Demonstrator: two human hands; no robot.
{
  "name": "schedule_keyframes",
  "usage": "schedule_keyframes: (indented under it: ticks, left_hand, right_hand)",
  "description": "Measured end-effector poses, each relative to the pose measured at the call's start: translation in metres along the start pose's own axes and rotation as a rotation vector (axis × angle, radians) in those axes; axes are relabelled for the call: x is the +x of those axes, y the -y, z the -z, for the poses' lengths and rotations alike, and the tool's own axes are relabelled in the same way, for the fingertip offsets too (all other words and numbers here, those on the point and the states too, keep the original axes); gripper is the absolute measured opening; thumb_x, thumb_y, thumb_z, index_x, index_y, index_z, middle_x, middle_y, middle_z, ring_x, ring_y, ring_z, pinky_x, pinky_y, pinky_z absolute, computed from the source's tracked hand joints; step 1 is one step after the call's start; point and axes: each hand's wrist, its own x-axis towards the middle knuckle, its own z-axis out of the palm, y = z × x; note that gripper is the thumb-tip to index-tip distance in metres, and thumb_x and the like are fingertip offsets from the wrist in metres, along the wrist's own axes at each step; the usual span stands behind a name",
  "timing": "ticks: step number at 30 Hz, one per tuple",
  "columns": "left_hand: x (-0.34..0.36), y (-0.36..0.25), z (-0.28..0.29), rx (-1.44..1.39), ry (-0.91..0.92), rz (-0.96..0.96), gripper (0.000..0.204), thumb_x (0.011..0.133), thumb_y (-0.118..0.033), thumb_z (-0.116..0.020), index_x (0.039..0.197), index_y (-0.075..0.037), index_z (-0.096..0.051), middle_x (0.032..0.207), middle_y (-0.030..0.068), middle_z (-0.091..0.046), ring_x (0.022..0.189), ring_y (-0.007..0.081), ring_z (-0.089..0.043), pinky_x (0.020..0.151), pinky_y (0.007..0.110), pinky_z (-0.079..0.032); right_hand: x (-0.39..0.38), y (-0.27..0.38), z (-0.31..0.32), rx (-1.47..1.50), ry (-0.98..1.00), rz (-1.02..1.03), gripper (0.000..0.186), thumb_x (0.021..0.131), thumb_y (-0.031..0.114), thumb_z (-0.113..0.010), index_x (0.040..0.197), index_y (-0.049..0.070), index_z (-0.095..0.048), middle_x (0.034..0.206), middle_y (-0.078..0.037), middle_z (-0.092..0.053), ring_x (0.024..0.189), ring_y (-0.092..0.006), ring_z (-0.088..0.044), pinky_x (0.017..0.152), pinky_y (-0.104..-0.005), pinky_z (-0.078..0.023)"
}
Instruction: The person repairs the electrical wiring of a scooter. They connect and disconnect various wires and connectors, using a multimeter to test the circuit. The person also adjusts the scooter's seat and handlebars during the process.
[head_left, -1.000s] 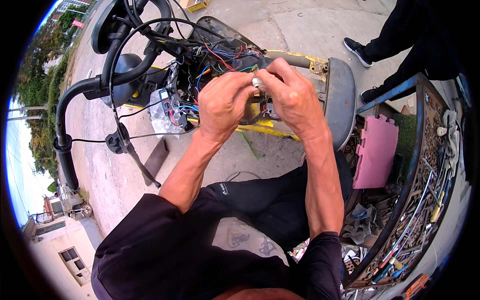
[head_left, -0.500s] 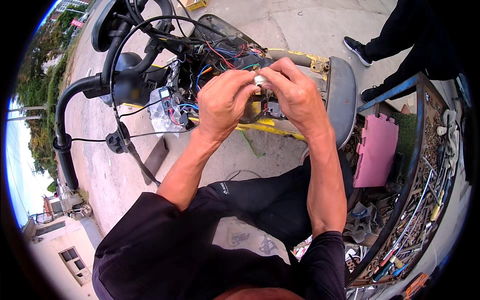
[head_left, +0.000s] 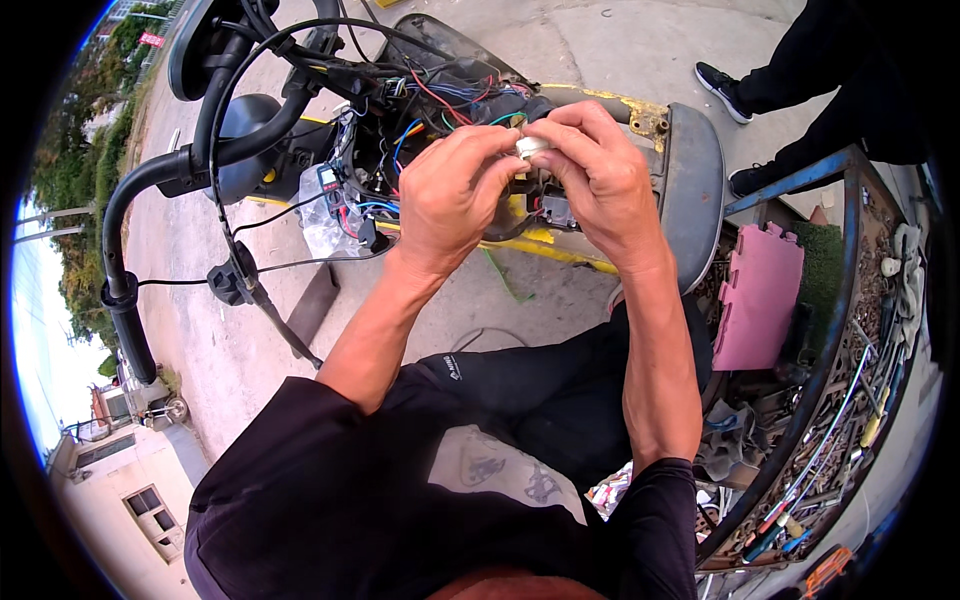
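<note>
Both of my hands meet over the open body of a yellow and black scooter (head_left: 590, 262). Between them is a small white piece (head_left: 532, 147), rounded and shiny, possibly a connector or a roll of tape. My right hand (head_left: 600, 180) pinches it between thumb and fingers. At its left end, my left hand (head_left: 447, 200) closes thumb and forefinger on it too. Behind the hands lie loose coloured wires (head_left: 450, 100), with a green one near the fingertips. A small meter with a display (head_left: 327, 178) rests in clear plastic among the wires, left of my left hand.
Handlebars (head_left: 125, 240) with cables reach out at the left. On the right, a blue-edged metal bench (head_left: 850, 200) is heaped with tools and small parts, and a pink foam mat (head_left: 757, 298) stands beside it. Another person's legs (head_left: 800, 80) are at the upper right.
The view has shifted slightly. My right fingers have changed their hold a little, and more of the white piece shows between my hands.
</note>
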Motion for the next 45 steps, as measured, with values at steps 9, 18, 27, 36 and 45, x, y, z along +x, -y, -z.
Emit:
schedule_keyframes:
  ticks: [9, 18, 27, 36, 45]
  left_hand:
    - [-0.005, -0.002, -0.004, 0.024, -0.059, 0.032, 0.027, 0.083, -0.005, -0.086, 0.106, -0.002, -0.073, 0.101, 0.0115, -0.076, 0.088, 0.0304, -0.073, 0.077, 0.038, -0.056]
    - [0.0, -0.001, -0.008, 0.116, -0.096, -0.053, 0.028, 0.082, -0.003, -0.086, 0.108, 0.0, -0.075, 0.102, 0.0133, -0.077, 0.088, 0.0286, -0.074, 0.077, 0.037, -0.058]
    - [0.0, -0.003, -0.009, 0.192, -0.075, -0.083, 0.027, 0.082, -0.007, -0.088, 0.105, -0.002, -0.076, 0.094, 0.0115, -0.074, 0.078, 0.0271, -0.071, 0.068, 0.037, -0.055]
    - [0.002, 0.0, -0.019, 0.291, -0.149, -0.141, 0.024, 0.082, -0.012, -0.088, 0.103, -0.005, -0.077, 0.089, 0.0074, -0.073, 0.074, 0.0265, -0.069, 0.065, 0.037, -0.052]
    - [0.009, 0.002, -0.018, 0.245, -0.117, -0.154, 0.023, 0.081, -0.008, -0.086, 0.101, -0.005, -0.077, 0.084, 0.0067, -0.071, 0.07, 0.0262, -0.067, 0.063, 0.037, -0.05]
  right_hand:
    - [0.004, 0.011, 0.0, 0.401, -0.261, -0.63, 0.036, 0.104, 0.032, -0.075, 0.11, -0.002, -0.066, 0.085, -0.003, -0.065, 0.071, -0.0082, -0.06, 0.063, -0.0254, -0.049]
    - [0.006, 0.0, -0.006, 0.939, 0.027, -0.892, 0.041, 0.106, 0.048, -0.07, 0.092, 0.009, -0.063, 0.07, 0.003, -0.054, 0.057, -0.0041, -0.043, 0.05, -0.0218, -0.029]
    - [0.006, -0.008, -0.011, 0.927, 0.049, -0.856, 0.039, 0.11, 0.045, -0.063, 0.097, 0.008, -0.065, 0.072, 0.005, -0.053, 0.058, -0.0027, -0.038, 0.051, -0.0213, -0.028]
    - [0.0, -0.004, -0.038, 1.114, -0.2, -0.903, 0.04, 0.107, 0.044, -0.066, 0.097, 0.005, -0.067, 0.068, 0.005, -0.048, 0.054, -0.0031, -0.035, 0.048, -0.0231, -0.026]
    - [0.001, 0.0, -0.041, 1.18, -0.255, -0.893, 0.031, 0.108, 0.037, -0.066, 0.098, 0.007, -0.067, 0.071, 0.005, -0.053, 0.055, -0.0026, -0.036, 0.049, -0.0222, -0.028]
